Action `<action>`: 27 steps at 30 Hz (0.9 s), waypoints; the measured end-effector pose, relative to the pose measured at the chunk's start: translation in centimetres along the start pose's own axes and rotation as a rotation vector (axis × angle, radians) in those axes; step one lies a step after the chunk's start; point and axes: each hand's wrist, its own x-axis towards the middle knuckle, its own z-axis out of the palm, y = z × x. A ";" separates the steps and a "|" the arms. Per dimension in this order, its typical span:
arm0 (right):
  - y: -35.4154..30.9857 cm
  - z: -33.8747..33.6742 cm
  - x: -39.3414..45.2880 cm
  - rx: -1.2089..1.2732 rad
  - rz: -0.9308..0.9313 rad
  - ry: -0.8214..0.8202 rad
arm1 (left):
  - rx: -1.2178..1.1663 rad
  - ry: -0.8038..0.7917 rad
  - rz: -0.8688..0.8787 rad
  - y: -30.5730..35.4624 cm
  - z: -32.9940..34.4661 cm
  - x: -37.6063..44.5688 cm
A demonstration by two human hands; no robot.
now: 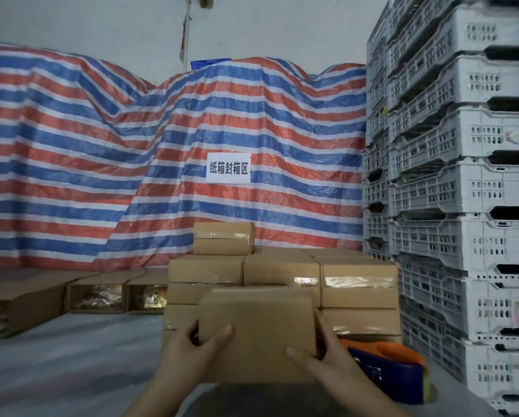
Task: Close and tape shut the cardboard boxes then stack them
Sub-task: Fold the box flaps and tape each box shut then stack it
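Cardboard fills the lower middle: a closed box (256,332) is held up in both hands in front of the stack (282,275). The left hand (189,349) grips the box's left end, thumb curled over the near face and fingers wrapped behind. The right hand (327,361) grips the right end, thumb on the near face at about 5 o'clock of the box, fingers reaching up along its side.

At 12 o'clock from the held box, the stack shows taped boxes in rows, with one lone taped box (223,238) on top at the left. At 9 o'clock, open boxes (119,297) lie on their sides on the floor with shiny packets showing inside. At 4 o'clock, just beside the right hand, sits an orange and blue tape gun (393,368).

At 2 o'clock rises a tower of white crates (463,182). Behind everything hangs a striped tarp (101,152) bearing a white sign (228,168).
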 end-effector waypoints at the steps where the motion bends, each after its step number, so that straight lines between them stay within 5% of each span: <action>1: -1.1 -0.3 0.4 0.013 -0.023 0.071 | 0.010 0.055 0.030 1.3 0.4 0.6; 7: -9.2 -4.0 6.7 0.044 -0.175 0.316 | -0.031 0.109 0.395 10.3 3.3 7.0; 12: -12.7 -8.4 14.1 0.133 -0.066 0.379 | 0.314 -0.158 0.572 13.4 4.9 14.8; 27: -8.4 -13.1 33.1 -0.049 0.277 0.235 | 1.184 -0.121 0.576 10.7 10.2 33.5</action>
